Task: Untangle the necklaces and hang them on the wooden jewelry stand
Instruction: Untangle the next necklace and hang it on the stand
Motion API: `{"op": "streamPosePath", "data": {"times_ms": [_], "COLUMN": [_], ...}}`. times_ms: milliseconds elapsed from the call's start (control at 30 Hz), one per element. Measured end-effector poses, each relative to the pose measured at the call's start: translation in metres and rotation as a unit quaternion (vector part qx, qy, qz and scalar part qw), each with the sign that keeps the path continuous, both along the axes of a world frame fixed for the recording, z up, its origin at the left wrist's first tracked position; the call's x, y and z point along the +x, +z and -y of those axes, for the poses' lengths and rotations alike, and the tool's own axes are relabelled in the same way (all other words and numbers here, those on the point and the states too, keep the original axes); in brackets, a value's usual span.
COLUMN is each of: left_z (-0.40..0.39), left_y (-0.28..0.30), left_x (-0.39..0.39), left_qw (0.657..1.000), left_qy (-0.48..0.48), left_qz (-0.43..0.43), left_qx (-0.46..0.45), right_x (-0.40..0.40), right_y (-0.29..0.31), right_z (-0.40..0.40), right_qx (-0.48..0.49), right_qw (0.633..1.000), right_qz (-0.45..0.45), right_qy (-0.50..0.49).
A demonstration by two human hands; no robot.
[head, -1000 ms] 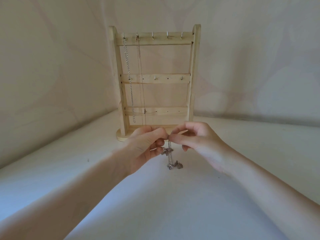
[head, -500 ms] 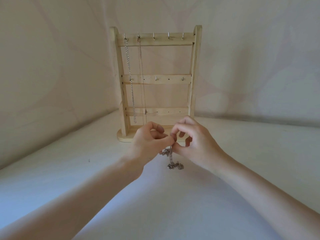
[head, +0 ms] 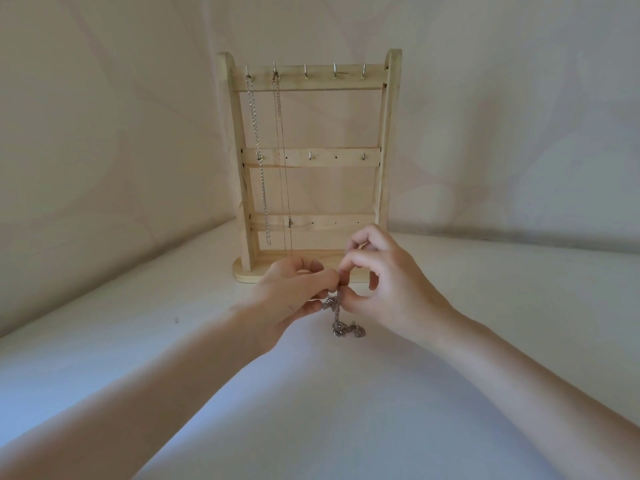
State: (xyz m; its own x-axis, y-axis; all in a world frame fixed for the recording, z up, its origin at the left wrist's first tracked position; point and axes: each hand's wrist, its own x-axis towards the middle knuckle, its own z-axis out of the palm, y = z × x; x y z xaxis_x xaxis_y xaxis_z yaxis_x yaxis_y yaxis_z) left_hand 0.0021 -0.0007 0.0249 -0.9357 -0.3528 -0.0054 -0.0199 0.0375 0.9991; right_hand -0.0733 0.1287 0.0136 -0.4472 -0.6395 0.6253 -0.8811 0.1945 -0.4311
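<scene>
A wooden jewelry stand (head: 388,140) with three bars and metal hooks stands upright at the back of the white surface. Two silver necklaces hang from its top bar: a thick chain (head: 258,161) on the leftmost hook and a thin chain (head: 282,161) on the second. Just in front of the stand's base, my left hand (head: 294,299) and my right hand (head: 388,285) meet fingertip to fingertip and pinch a tangled silver necklace (head: 341,322). Its bunched lower end dangles down to the surface.
The white surface (head: 346,410) stretches wide around the hands. Pale draped fabric (head: 104,133) forms the backdrop on the left and behind the stand. Three hooks on the top bar (head: 334,72) hold nothing.
Both hands have stayed at the same spot in front of the stand. The right fingers have shifted their pinch on the tangle, and the index finger now arches higher.
</scene>
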Motion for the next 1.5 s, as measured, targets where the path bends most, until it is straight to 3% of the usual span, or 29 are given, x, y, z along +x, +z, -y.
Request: {"op": "streamPosePath", "data": {"times_ms": [300, 533, 700, 833, 1067, 1200, 1367, 1500], "left_z": [-0.001, -0.003, 0.0, 0.0, -0.001, -0.003, -0.007, -0.007], "left_y": [0.0, 0.006, 0.011, 0.016, 0.012, 0.011, 0.012, 0.006], "left_x": [0.001, 0.002, 0.003, 0.004, 0.002, 0.004, 0.007, 0.005], "left_qw": [0.997, 0.975, 0.967, 0.977, 0.995, 0.995, 0.968, 0.924], "left_qy": [-0.059, -0.091, -0.086, -0.09, -0.033, -0.026, -0.043, -0.028], "left_qz": [0.044, 0.061, 0.022, -0.024, -0.055, -0.09, -0.158, -0.198], "left_qx": [0.023, 0.194, 0.238, 0.191, 0.078, -0.04, -0.191, -0.327], "right_x": [0.001, 0.005, 0.005, 0.003, 0.003, 0.0, 0.001, 0.004], "right_y": [-0.002, 0.003, 0.011, 0.015, 0.015, 0.016, 0.019, 0.019], "right_z": [0.0, 0.002, -0.002, -0.006, -0.008, -0.009, -0.013, -0.013], "right_qx": [0.012, -0.07, -0.094, -0.121, -0.111, -0.075, -0.023, -0.004], "right_qw": [1.0, 0.997, 0.987, 0.961, 0.947, 0.92, 0.882, 0.886], "right_qz": [-0.014, 0.044, 0.126, 0.243, 0.297, 0.378, 0.452, 0.445], "right_qy": [0.0, 0.009, 0.033, 0.044, 0.048, 0.074, 0.13, 0.128]}}
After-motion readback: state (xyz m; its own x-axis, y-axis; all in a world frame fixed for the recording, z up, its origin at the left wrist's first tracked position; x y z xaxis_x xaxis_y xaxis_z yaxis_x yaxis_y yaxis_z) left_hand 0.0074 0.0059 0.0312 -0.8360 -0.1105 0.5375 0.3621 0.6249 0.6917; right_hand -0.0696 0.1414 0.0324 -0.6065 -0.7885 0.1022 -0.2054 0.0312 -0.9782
